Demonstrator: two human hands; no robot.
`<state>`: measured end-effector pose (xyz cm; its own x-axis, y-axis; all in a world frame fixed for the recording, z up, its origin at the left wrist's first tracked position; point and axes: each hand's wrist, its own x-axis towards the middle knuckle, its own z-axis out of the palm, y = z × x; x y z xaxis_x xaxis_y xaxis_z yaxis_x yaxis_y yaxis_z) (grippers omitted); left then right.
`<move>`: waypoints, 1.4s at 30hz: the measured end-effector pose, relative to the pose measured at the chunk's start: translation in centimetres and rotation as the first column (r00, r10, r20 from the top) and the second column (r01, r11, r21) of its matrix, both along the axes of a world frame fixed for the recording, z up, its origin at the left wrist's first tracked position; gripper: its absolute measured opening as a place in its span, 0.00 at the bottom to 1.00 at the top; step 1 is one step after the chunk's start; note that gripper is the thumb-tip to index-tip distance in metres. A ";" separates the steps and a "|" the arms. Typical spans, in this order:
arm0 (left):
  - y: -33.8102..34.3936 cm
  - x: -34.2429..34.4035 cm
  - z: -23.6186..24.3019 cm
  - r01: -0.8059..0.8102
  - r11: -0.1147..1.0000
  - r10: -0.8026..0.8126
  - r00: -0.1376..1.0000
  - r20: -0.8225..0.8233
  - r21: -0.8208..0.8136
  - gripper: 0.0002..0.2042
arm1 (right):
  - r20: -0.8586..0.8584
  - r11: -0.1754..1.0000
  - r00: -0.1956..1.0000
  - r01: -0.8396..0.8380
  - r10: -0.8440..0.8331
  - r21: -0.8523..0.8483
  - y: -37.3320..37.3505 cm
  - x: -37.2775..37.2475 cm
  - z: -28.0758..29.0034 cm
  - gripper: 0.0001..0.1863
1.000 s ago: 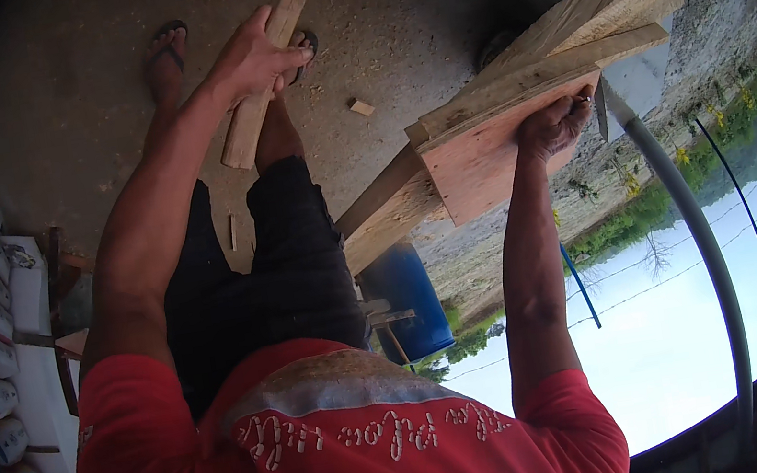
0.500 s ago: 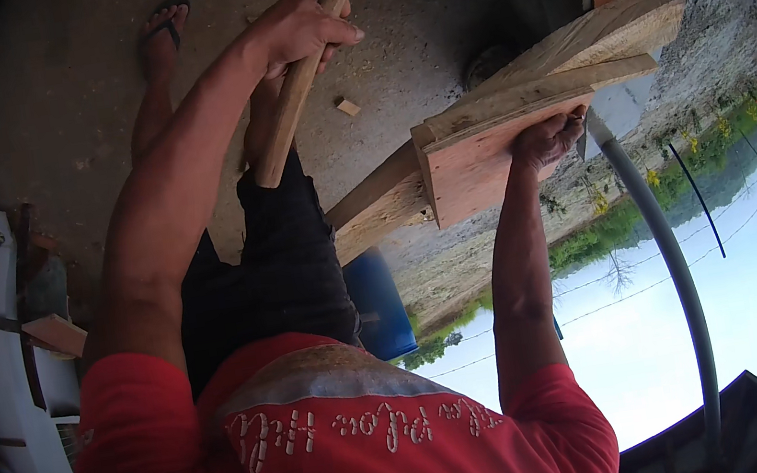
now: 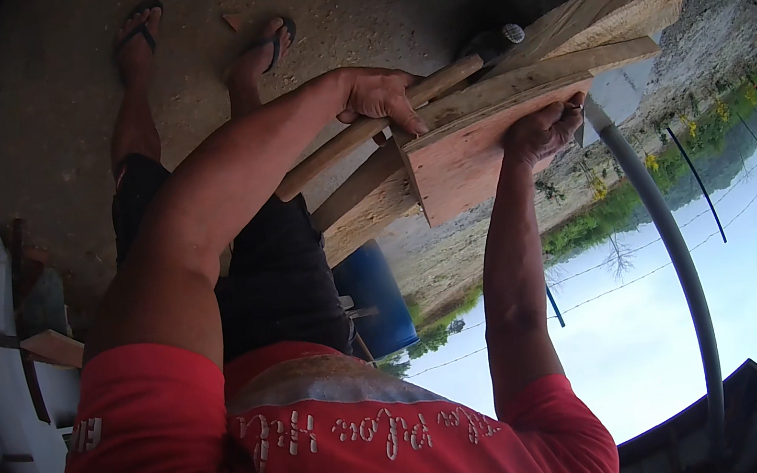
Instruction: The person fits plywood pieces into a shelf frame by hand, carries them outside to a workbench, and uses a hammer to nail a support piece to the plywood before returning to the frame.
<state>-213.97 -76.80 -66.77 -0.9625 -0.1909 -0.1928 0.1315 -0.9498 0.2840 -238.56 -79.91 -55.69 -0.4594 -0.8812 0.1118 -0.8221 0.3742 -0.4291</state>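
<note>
My left hand (image 3: 382, 100) is closed round the wooden handle of a hammer (image 3: 327, 159), its thumb close to the corner of the plywood piece. The dark hammer head (image 3: 495, 46) with a textured round face lies above the far side of the lumber. A reddish plywood piece (image 3: 461, 167) stands against a length of lumber (image 3: 619, 55). At the plywood's upper right corner my right hand (image 3: 543, 132) is closed, with thumb and fingertips pinched. Something small shows at those fingertips, too small to name.
A thick board (image 3: 626, 3) runs behind the plywood, and another board (image 3: 364, 205) extends toward my legs. A grey pipe (image 3: 660, 207) curves down at the right. Below the boards is a blue container (image 3: 378, 299). Wood scraps (image 3: 54, 348) and stacked items line the left.
My left hand has swung the hammer right and down to the boards, bringing its head into clear view. My legs have shifted left. The right hand stays at the plywood's corner.
</note>
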 end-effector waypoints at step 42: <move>-2.1 -0.4 0.5 0.094 0.995 -0.095 0.995 -0.010 -0.044 0.33 | 0.017 0.998 0.999 0.049 -0.048 -0.032 -0.5 1.3 0.0 0.11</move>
<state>-214.42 -78.88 -66.28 -0.9789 -0.1071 -0.1742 0.0457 -0.9448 0.3243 -237.25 -80.37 -55.72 -0.5034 -0.8538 0.1325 -0.7964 0.3990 -0.4545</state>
